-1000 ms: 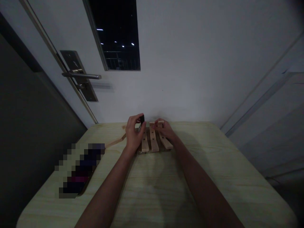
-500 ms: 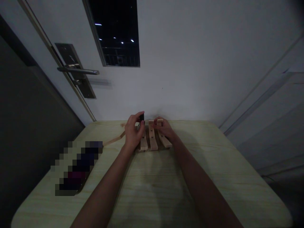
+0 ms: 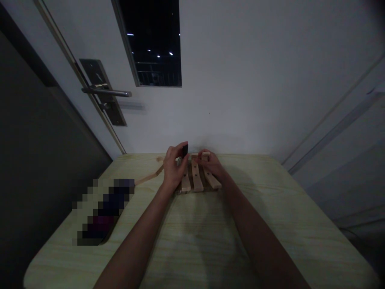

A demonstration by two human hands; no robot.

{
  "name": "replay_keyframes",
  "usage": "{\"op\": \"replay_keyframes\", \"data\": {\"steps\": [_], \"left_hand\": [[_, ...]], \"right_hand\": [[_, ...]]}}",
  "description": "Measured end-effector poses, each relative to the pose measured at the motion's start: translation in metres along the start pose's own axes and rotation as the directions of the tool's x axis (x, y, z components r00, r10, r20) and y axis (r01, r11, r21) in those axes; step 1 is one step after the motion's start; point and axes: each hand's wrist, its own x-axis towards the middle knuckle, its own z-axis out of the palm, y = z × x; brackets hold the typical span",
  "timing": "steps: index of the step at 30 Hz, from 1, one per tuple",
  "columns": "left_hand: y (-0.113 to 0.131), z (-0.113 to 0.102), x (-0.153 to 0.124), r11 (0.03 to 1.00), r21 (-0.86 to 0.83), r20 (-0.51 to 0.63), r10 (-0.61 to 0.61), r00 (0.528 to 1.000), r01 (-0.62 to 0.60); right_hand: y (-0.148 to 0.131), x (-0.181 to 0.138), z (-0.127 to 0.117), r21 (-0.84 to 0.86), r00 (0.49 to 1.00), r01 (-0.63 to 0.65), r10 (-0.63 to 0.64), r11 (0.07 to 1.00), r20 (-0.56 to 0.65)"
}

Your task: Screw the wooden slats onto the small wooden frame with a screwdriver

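Note:
Three pale wooden pieces with dark holes lie side by side near the table's far edge: a left piece [image 3: 185,183], a middle piece [image 3: 197,181] and a right, slanted piece [image 3: 212,179]. Beneath them shows a thin brownish, shiny sheet [image 3: 190,192]. My left hand [image 3: 174,168] is closed, pinching a small black rectangular block [image 3: 185,151] upright over the left piece's far end. My right hand [image 3: 213,163] curls around the far end of the right piece, fingertips reaching toward the middle one; its grip is partly hidden.
A bent wooden strip [image 3: 148,177] lies left of my left hand. Near it, at the table's left side, is a pixelated dark object [image 3: 111,208]. The pale wood-grain table [image 3: 192,241] meets a white door [image 3: 234,80] with a metal handle [image 3: 111,92].
The whole view has shifted slightly, so everything appears a little farther right. More of the black block shows between my left fingers. My right hand stays at the right wooden piece.

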Motion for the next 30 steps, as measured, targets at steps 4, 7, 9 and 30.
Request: {"op": "replay_keyframes", "data": {"steps": [4, 7, 9, 30], "left_hand": [[-0.0009, -0.0001, -0.0008, 0.999, 0.037, 0.041, 0.022, 0.999, -0.023], [-0.0005, -0.0001, -0.0015, 0.999, 0.044, 0.042, 0.031, 0.999, -0.032], [-0.0007, 0.0, -0.0021, 0.999, 0.025, 0.044, 0.02, 0.999, -0.021], [-0.0011, 0.0002, -0.0005, 1.0, 0.0, 0.006, -0.011, 1.0, 0.011]], "right_hand": [[0.0019, 0.0001, -0.0006, 0.013, 1.0, -0.006, 0.006, 1.0, 0.003], [0.0015, 0.0004, -0.0004, 0.038, 1.0, 0.003, -0.004, 0.999, 0.011], [0.0007, 0.0007, -0.0001, 0.039, 1.0, 0.009, -0.009, 0.999, 0.013], [0.0006, 0.0004, -0.0007, 0.005, 1.0, -0.016, 0.016, 1.0, -0.002]]}}
